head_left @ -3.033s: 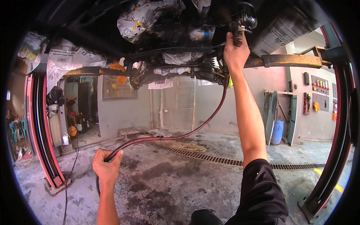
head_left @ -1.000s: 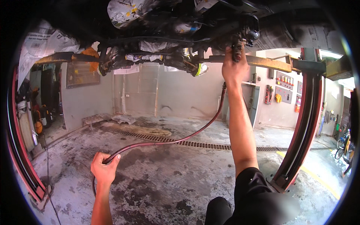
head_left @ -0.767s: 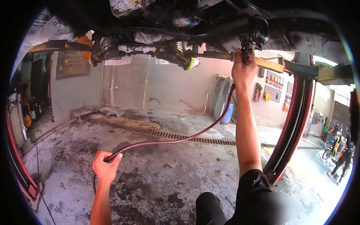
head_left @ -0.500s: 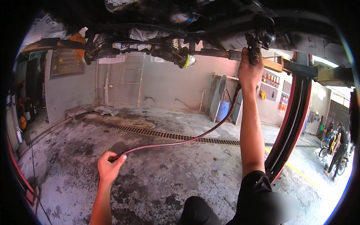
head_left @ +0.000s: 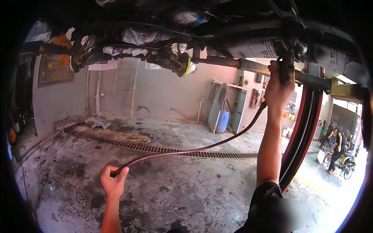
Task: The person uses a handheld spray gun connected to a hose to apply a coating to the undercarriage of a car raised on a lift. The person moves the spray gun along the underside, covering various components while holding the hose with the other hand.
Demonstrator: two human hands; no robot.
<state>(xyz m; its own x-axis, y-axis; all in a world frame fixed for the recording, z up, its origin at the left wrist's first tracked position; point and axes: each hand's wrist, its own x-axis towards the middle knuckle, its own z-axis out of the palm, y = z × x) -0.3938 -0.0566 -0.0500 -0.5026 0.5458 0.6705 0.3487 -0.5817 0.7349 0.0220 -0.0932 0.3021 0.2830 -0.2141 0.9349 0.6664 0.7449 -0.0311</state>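
I stand beneath a raised vehicle and look up at its dark underside. My right hand reaches overhead and grips a dark tool pressed against a part under the chassis. A dark red hose hangs from that tool and sags down to the left. My left hand is held low and closed around the hose's lower stretch. Paper masking is wrapped around several parts of the underside.
A red lift post stands right of my raised arm. A long drain grate crosses the stained concrete floor. A blue barrel stands by the back wall. A person beside a motorbike is outside at the far right.
My view has swung to the right, so the lift post and street come further in. Both hands keep their hold on the tool and the hose.
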